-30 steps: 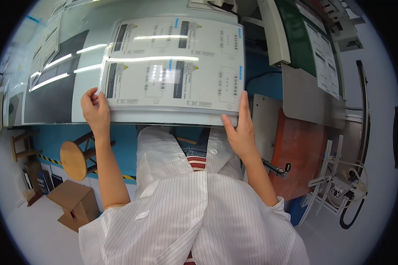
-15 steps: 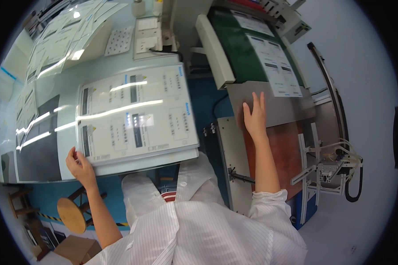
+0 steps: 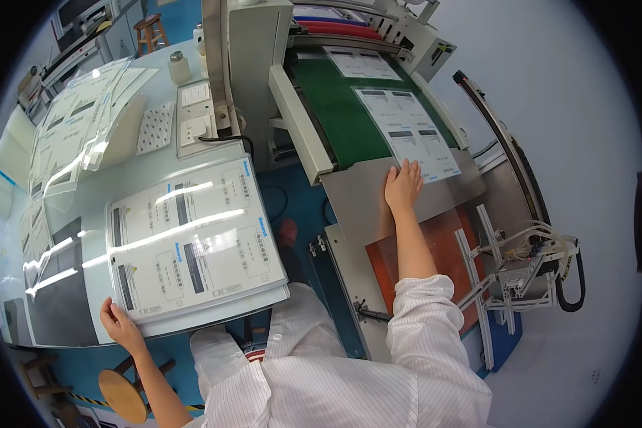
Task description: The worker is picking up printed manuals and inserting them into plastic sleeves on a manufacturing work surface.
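My right hand [image 3: 404, 187] reaches to the near left edge of a printed sheet [image 3: 414, 135]. Its fingertips lie at that edge, fairly straight and close together, with nothing visibly gripped. Half of this sheet rests on a green conveyor belt [image 3: 335, 121], and its near end overlaps a grey metal plate [image 3: 357, 203]. Beside the near left corner of a stack of glossy printed sheets [image 3: 192, 242], my left hand [image 3: 121, 328] rests at the table edge. Its fingers are slightly bent and apart, holding nothing visible.
Farther up the belt lies another printed sheet [image 3: 362, 63]. A metal-framed mechanism with hoses [image 3: 521, 267] stands at right, beside an orange-red surface [image 3: 381, 267]. Loose sheets [image 3: 71, 118] pile up at the table's far left. A wooden stool [image 3: 123, 394] is below the table.
My right hand has moved forward from above the metal plate to the sheet's near edge. My left hand stays by the stack's corner. The view has shifted toward the conveyor.
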Tool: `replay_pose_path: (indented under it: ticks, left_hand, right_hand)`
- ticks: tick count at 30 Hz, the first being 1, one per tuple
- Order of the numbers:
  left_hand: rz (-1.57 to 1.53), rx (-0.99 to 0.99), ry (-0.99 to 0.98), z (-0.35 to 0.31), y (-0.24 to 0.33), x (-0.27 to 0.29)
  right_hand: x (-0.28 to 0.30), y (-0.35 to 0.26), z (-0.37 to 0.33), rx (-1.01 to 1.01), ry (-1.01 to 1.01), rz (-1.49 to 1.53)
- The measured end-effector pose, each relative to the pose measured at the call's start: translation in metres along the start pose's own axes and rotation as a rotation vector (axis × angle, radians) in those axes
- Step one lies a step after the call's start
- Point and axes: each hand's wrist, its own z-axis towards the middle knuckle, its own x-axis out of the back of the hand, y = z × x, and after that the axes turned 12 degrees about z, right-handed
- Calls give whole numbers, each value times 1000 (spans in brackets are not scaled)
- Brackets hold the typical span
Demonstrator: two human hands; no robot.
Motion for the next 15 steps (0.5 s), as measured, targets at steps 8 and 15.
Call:
replay_pose_path:
  ticks: [8,15]
  left_hand:
    - [37,-34,2,2,-2,-3]
    - [72,-31,39,-1,7,-3]
  right_hand:
    - [-3,-2,9,-37,73,-70]
    - [6,-2,-6,-167,-103,-36]
